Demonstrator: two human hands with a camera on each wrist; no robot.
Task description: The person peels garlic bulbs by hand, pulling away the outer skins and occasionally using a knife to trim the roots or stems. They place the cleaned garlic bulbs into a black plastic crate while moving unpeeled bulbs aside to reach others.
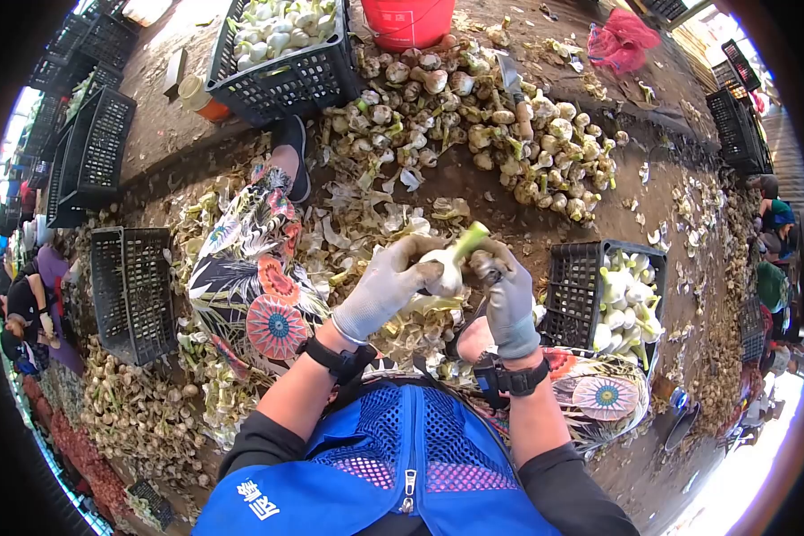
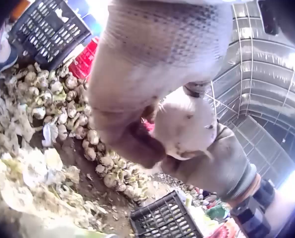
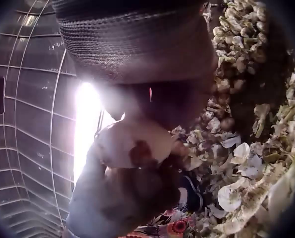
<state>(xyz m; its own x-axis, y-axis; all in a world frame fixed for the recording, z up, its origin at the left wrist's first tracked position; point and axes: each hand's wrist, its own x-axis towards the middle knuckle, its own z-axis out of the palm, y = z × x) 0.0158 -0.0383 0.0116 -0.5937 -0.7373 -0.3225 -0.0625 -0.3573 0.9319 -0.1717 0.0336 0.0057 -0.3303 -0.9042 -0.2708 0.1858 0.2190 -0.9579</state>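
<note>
A white garlic bulb (image 1: 448, 279) with a short green stem (image 1: 470, 239) is held up in front of the vest. My gloved left hand (image 1: 384, 288) grips the bulb from the left, fingers and thumb curled round it. From the other side my gloved right hand (image 1: 511, 308) has its curled fingers against the bulb by the stem; those fingertips are dark with dirt. In the left wrist view the bulb (image 2: 182, 124) sits between both gloves. The right wrist view shows a brown patch on the bulb (image 3: 130, 141); the right hand's fingertips are in dark shadow there.
Unpeeled garlic (image 1: 554, 156) is heaped ahead, a wooden-handled knife (image 1: 518, 103) on it. A crate (image 1: 581, 290) of white garlic stands right, another crate (image 1: 286, 89) ahead left beside a red bucket (image 1: 408, 20). A black crate (image 1: 134, 295) lies left. Peelings (image 1: 389, 228) litter the ground.
</note>
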